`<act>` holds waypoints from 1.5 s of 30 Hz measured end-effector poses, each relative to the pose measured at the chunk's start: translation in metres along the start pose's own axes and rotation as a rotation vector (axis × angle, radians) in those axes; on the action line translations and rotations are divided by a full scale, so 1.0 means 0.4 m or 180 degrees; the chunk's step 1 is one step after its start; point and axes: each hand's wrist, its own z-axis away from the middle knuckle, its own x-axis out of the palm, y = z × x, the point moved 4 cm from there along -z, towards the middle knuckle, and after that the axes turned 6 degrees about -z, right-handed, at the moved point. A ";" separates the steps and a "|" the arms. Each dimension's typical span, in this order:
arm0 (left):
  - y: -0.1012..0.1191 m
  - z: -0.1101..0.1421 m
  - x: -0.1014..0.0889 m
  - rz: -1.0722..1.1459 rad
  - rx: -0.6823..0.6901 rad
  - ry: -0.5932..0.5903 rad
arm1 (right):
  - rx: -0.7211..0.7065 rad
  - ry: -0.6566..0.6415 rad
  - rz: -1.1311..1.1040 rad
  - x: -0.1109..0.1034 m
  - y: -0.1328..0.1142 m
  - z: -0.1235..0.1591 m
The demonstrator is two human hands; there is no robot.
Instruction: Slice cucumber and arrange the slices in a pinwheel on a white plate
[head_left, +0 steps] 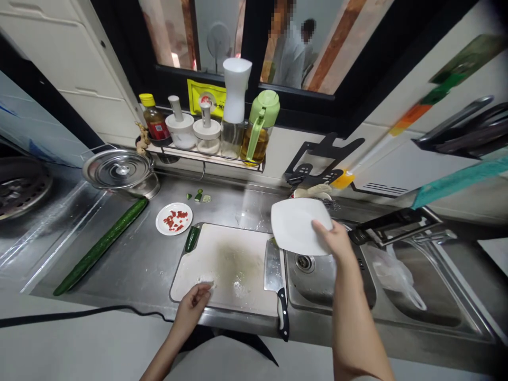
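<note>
My right hand (335, 238) grips a white square plate (299, 225) by its right edge, thumb on top. The plate is raised over the far right corner of the cutting board and the sink's edge. My left hand (194, 300) hovers at the near left edge of the white cutting board (230, 238), its fingers loosely curled with nothing visible in them. A kitchen knife (273, 267) lies along the board's right side, its black handle toward me. A short piece of cucumber (192, 239) rests at the board's far left corner.
A small plate (161, 225) holds chopped red bits; cucumber ends (198, 196) lie behind it. To the left lie a long cucumber (103, 243) and a lidded steel pot (123, 172). A double sink (329, 286) is at right. Behind stands a seasoning rack (214, 153).
</note>
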 end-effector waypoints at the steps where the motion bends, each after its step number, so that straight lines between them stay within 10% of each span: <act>1: 0.000 -0.001 -0.001 0.0003 -0.0013 -0.0007 | -0.0188 0.0084 0.0532 -0.045 -0.018 0.016; 5: -0.003 -0.003 0.000 -0.0016 -0.0038 -0.0046 | -0.0431 0.0270 0.2537 -0.117 -0.079 0.078; 10: -0.005 -0.007 0.002 -0.0044 0.0004 -0.0082 | -0.0776 0.0530 0.3250 -0.063 -0.104 0.135; 19: 0.000 -0.017 0.003 -0.0057 0.0016 -0.0049 | -0.0190 0.1111 0.1464 -0.038 -0.042 0.095; 27: -0.002 -0.011 0.020 -0.0058 0.0002 -0.0108 | 0.0893 0.0035 -0.1628 0.337 0.039 -0.066; 32: 0.012 -0.008 0.016 -0.0038 -0.0042 -0.0073 | 0.1320 -0.0116 -0.1844 0.471 0.076 -0.104; 45: -0.017 -0.016 0.001 0.0013 -0.0162 0.0021 | 0.1478 -0.0159 -0.1816 0.511 0.130 -0.132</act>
